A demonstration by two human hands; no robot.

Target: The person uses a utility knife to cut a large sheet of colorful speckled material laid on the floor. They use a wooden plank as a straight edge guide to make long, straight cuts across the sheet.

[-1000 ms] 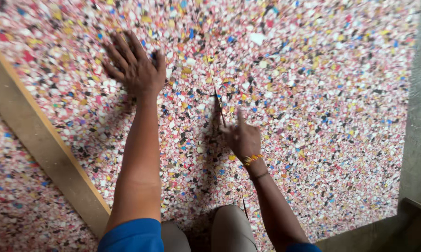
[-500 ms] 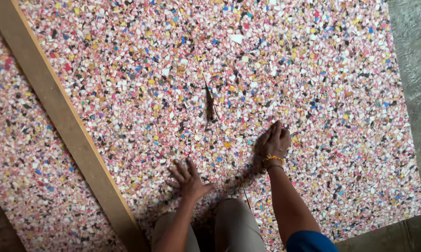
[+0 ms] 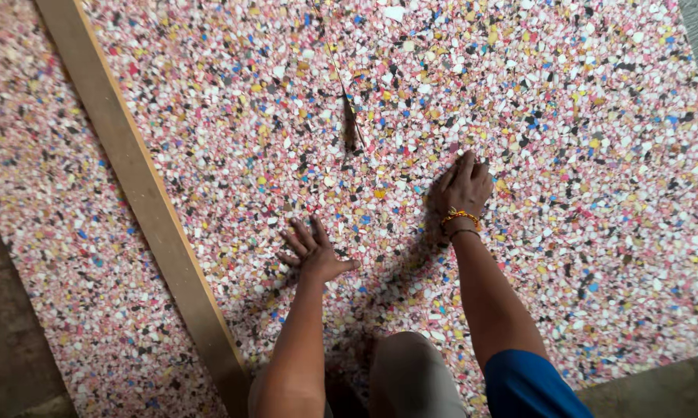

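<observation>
Both hands flat on a speckled foam sheet (image 3: 519,101), fingers spread, gripping nothing.
Sheet looks soft, light, floppy; left hand (image 3: 315,251) near the plank (image 3: 140,193), right hand (image 3: 463,186) farther off; grip an edge.

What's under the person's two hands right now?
Both the left hand and the right hand press flat on the multicoloured speckled foam sheet. Whatever lies beneath the sheet is covered, except bare floor at its edges.

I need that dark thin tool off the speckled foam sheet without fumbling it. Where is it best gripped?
Probably at the dark thick end, pinched from above across its width. It lies flat on the foam sheet, and the pale far part looks too thin to hold. The right hand is nearest.
</observation>
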